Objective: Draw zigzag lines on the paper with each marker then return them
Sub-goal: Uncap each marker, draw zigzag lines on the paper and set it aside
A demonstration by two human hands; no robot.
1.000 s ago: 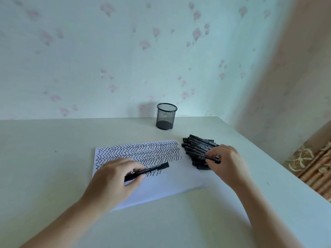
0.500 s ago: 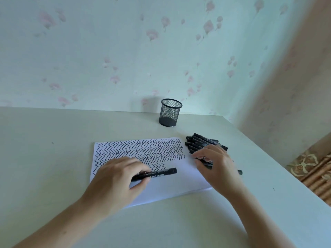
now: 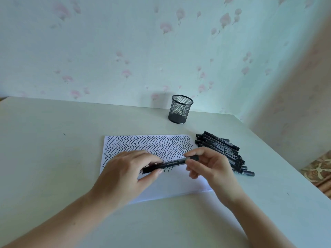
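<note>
- Pale, cream-coloured table (image 3: pixel 53 158) fills the lower part of the view; its surface is smooth, with a few small dark specks.
- Behind the table stands a wall (image 3: pixel 107 51) with light wallpaper that carries faded pink flowers; on the right a second wall meets it in a corner.
- At the far right edge, lower than the table, a patterned fabric (image 3: pixel 318 172) in brown and beige shows.
- A black mesh cup (image 3: pixel 180 109) stands upright near the back edge of the table, well apart from the paper; through the mesh no marker shows inside it.
- A white paper (image 3: pixel 179 187) lies flat on the table in front of the person; its upper half is covered with rows of black zigzag lines, and its lower part is blank.
- A pile of black markers (image 3: pixel 222 149) lies on the table just beside the right edge of the paper, all capped as far as I can see.
- The left hand (image 3: pixel 123 176) grips one black marker (image 3: pixel 172 163) by its near end, with thumb and fingers curled around the barrel.
- The right hand (image 3: pixel 213 167) pinches the other end of the same marker between thumb and fingertips.
- This marker is above the paper, almost level, with its right end a little higher.
</note>
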